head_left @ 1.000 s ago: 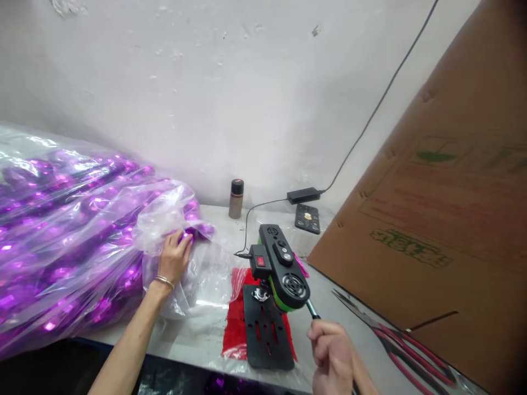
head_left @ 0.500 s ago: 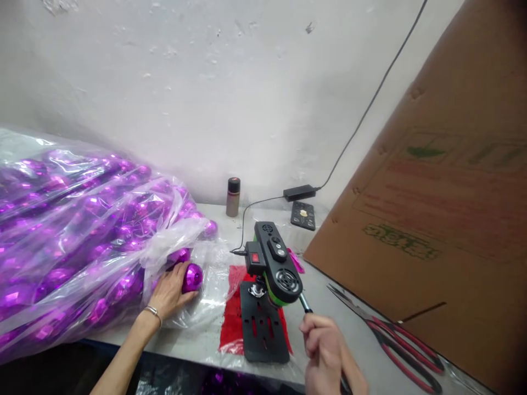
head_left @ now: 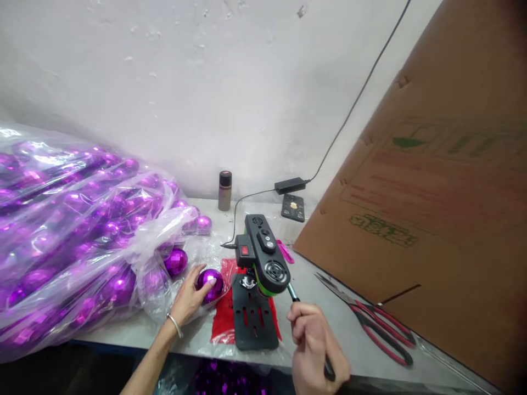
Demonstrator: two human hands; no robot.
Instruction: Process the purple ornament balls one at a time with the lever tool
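My left hand [head_left: 191, 296] has its fingers around a shiny purple bauble [head_left: 210, 284], just beside a red cloth [head_left: 224, 323]. Closed in a fist, my right hand [head_left: 315, 343] grips a black-handled screwdriver-like tool [head_left: 293, 293] with a metal shaft; its tip is hidden behind the machine. That machine is a black device [head_left: 267, 249] with round vents and a red switch, mounted on a slotted black base plate [head_left: 255, 323]. To the left lies a clear plastic bag [head_left: 82, 219] full of purple baubles, another bauble [head_left: 176, 261] resting at its mouth.
Red-handled scissors [head_left: 381, 329] lie on the right by a large cardboard box [head_left: 411, 192]. A small bottle [head_left: 224, 192], a power adapter [head_left: 292, 185] and a black card-like object [head_left: 293, 208] are near the wall. More purple baubles [head_left: 230, 378] show below the table edge.
My left hand has drawn a purple bauble away from the bag, rightward toward the machine. My right hand keeps its grip on the tool. The whole view has shifted slightly.
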